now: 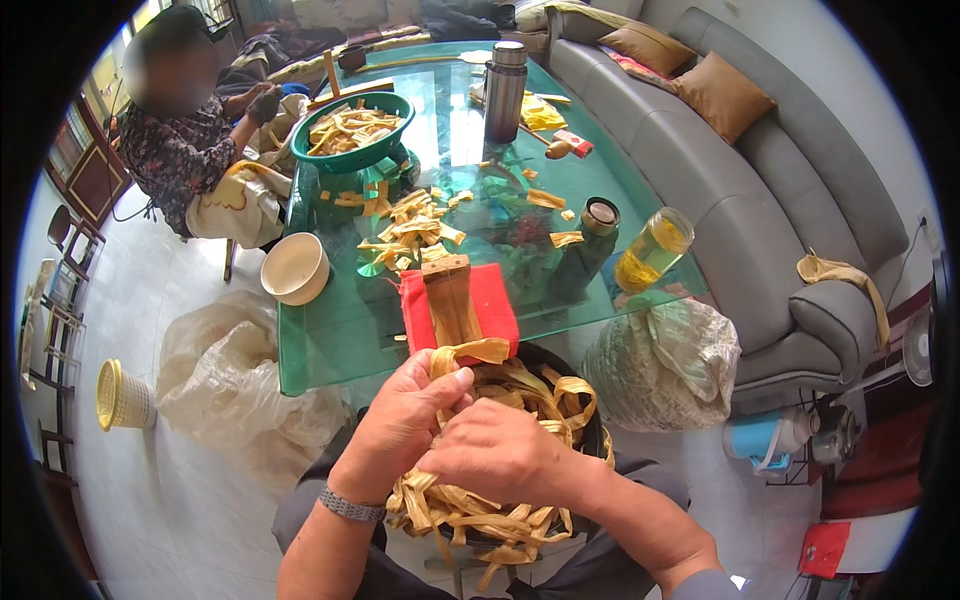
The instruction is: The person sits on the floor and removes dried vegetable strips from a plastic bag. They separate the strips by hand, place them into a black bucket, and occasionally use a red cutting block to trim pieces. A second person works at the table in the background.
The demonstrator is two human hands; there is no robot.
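Observation:
My left hand, with a metal watch on its wrist, pinches a flat tan plant-like strip between thumb and fingers. A loop of the strip stands up above the thumb. Close against it, my right hand is curled in a fist on the strip's lower part, its fingertips mostly hidden. Beneath both hands a dark round basin holds a heap of long, tangled tan strips. Just beyond, a wooden block tool rests on a red cloth at the edge of the glass table.
Cut pieces lie beyond the block. A white bowl, a green basin of strips, a steel thermos and a glass jar stand on the table. Plastic sacks flank me. Another person sits at the left.

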